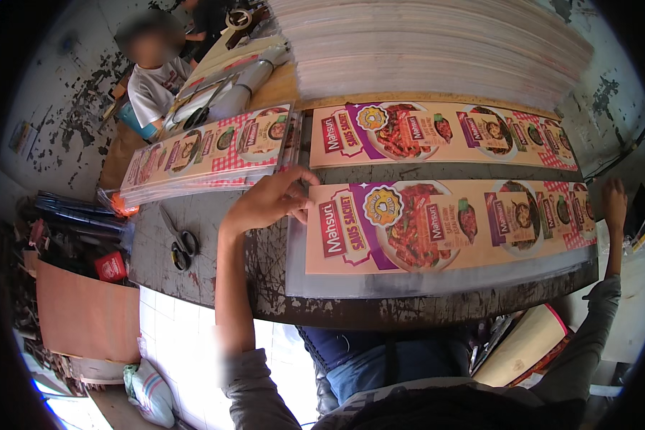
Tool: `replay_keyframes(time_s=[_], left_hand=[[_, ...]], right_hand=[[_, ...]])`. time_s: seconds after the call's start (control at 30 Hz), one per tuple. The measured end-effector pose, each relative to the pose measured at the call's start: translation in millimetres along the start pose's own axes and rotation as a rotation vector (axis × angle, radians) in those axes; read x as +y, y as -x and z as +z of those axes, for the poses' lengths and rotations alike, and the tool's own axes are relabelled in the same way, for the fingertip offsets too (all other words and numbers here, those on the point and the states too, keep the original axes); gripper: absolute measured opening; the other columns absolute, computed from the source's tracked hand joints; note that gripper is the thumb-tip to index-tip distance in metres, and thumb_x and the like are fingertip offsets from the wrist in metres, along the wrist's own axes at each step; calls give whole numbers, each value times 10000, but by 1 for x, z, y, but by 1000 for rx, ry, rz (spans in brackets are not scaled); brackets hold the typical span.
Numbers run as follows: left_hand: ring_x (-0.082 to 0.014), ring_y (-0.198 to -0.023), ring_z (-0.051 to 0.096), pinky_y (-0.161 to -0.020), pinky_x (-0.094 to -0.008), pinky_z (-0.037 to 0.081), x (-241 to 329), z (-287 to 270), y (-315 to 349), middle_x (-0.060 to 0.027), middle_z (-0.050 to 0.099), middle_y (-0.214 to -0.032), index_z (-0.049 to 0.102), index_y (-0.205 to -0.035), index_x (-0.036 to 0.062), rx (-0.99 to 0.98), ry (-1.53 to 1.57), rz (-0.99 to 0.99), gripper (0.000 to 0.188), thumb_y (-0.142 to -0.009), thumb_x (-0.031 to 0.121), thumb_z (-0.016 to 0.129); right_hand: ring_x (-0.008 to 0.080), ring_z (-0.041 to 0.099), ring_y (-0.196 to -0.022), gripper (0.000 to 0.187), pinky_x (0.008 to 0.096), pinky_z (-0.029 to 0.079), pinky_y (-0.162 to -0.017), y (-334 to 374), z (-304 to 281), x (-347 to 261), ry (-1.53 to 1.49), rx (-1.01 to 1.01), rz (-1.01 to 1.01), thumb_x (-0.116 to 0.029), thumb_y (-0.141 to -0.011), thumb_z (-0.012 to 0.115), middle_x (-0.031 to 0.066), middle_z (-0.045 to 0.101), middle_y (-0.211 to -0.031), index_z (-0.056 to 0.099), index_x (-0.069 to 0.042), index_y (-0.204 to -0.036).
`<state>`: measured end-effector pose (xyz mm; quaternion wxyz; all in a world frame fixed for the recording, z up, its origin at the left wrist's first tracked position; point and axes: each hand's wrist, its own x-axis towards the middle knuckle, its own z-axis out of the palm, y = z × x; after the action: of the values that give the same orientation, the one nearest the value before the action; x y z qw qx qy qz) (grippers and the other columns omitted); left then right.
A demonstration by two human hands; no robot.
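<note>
A long printed cardboard strip [423,261], peach and purple with food pictures, lies over a clear plastic sleeve or stack of sleeves [408,285] at the near edge of the dark table. At the strip's upper left corner is my left hand [274,202], its index finger reaching over the edge and the other fingers curled in a pinch. My right hand [613,202] is beside the strip's right end, small and far out, with fingers bent; what they hold, if anything, does not show. Another matching strip [444,154] lies parallel, just beyond.
Black-handled scissors [184,249] lie left of my left forearm. A pile of sleeved printed strips [208,154] sits at the far left. Behind stands a tall stack of plastic-wrapped sheets [430,50]. Another person [150,86] is across the table at the left.
</note>
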<state>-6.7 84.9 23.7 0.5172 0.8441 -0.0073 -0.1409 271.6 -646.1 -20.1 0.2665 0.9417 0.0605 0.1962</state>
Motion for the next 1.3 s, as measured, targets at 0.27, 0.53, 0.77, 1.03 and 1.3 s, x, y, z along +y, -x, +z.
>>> replay_keyframes(time_s=[0.27,0.53,0.77,1.03,1.3], left_hand=[[-164,-769,641,-669,-277,547,2,-1,5,-116,625,-846,455,-1148,1,7,-51,8,277,-889,20,550],[-166,-755,647,-651,-276,538,-1,0,4,-117,632,-829,458,-1146,7,30,-123,28,273,-891,34,553],[-168,-729,655,-637,-270,514,1,1,3,-116,635,-822,453,-1150,15,27,-91,15,277,-892,37,551],[-168,-720,662,-618,-266,495,7,3,7,-109,639,-801,457,-1139,20,51,-131,-5,266,-891,36,552],[-182,-717,666,-625,-280,520,6,4,5,-118,647,-803,454,-1147,16,45,-174,6,273,-893,39,551]], right_hand=[[209,472,-1149,459,365,467,-800,71,98,60,379,163,218,-184,-841,545,18,270,-1493,467,-114,-1288],[214,505,-1107,497,391,454,-907,78,110,84,437,118,305,-250,-846,564,41,211,-1516,443,-134,-1314],[196,487,-1137,504,343,494,-813,68,120,95,465,167,325,-338,-899,510,7,177,-1532,431,-133,-1352],[189,516,-1094,493,374,494,-776,61,123,92,463,209,361,-331,-899,515,24,201,-1521,421,-162,-1352],[181,508,-1100,502,380,455,-867,61,100,72,514,77,426,-382,-906,490,9,214,-1521,429,-172,-1358]])
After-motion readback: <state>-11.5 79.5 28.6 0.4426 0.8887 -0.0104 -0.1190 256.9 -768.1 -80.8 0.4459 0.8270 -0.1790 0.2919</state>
